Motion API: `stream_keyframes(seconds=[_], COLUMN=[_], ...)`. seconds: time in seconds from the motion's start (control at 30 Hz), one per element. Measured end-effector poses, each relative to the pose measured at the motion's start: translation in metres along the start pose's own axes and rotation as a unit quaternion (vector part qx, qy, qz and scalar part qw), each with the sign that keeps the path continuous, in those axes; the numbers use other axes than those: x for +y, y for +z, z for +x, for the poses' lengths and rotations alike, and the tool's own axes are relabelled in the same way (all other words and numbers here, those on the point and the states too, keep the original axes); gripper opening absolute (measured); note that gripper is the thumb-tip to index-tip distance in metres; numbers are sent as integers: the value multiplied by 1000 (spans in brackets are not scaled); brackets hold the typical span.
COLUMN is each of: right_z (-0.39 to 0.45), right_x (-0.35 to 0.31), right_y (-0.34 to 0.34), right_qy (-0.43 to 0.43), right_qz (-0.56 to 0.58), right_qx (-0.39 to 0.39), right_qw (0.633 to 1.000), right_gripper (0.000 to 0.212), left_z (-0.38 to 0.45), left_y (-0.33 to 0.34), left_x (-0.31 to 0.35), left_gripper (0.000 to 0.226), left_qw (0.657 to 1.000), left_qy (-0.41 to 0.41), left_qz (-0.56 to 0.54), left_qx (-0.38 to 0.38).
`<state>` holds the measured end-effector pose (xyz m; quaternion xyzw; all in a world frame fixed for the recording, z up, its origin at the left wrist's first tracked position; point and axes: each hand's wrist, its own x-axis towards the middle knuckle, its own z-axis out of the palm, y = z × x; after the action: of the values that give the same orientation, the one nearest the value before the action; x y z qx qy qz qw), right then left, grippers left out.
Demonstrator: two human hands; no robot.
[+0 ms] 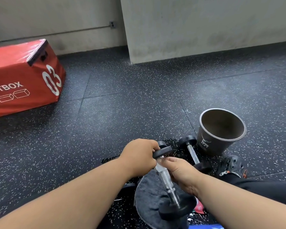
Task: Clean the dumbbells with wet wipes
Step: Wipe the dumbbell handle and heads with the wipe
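Dumbbell [168, 180]: tilted over grey towel [149, 195]; left hand [139, 156] grips upper head, right hand [180, 172] pinches white wipe [159, 167] on handle.

There is one view only, from a wide-angle camera worn on the person's head. It looks forward and steeply down over both forearms to the floor [139, 100] just ahead. It is close to the hands, which fill the lower middle of the frame, and the speckled floor runs away from them to the grey wall [205, 27] along the top edge. Straight lines bow toward the frame's edges, as at the red box [21, 76] on the left.
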<state>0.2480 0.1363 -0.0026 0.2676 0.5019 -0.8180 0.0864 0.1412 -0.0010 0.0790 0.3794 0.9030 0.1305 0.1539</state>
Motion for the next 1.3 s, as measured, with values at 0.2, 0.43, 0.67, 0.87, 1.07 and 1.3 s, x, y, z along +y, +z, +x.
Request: stream_keyframes(seconds=[0.2,0.43,0.67,0.87,1.07,1.3], right_z=[5,12,18,16,13,-3], right_x=[-1,0,18,18,-5,-14], right_y=[-5,-10,7,15,1,16], right_qy=[-1,-1,-92,-121,19,-19], right_qz=[-60,-91,-331,-400,-129,-178], right_qx=[-49,-92,73,103,-74,-92], right_qw=[997,992,936,903,989,979], right_gripper=[22,34,27,33,9,10], left_z=[0,11,20,25,28,25], left_y=[0,-5,15,19,23,20], left_x=[1,-14,-26,-19,-18,-6], left_gripper=[39,47,32,35,69,69], left_qw=[1000,981,900,878,895,909], left_qy=[17,-31,-91,-109,-93,-59], left_qz=[6,-152,-346,-397,-369,-355], left_qx=[2,-113,-250,-245,-231,-209])
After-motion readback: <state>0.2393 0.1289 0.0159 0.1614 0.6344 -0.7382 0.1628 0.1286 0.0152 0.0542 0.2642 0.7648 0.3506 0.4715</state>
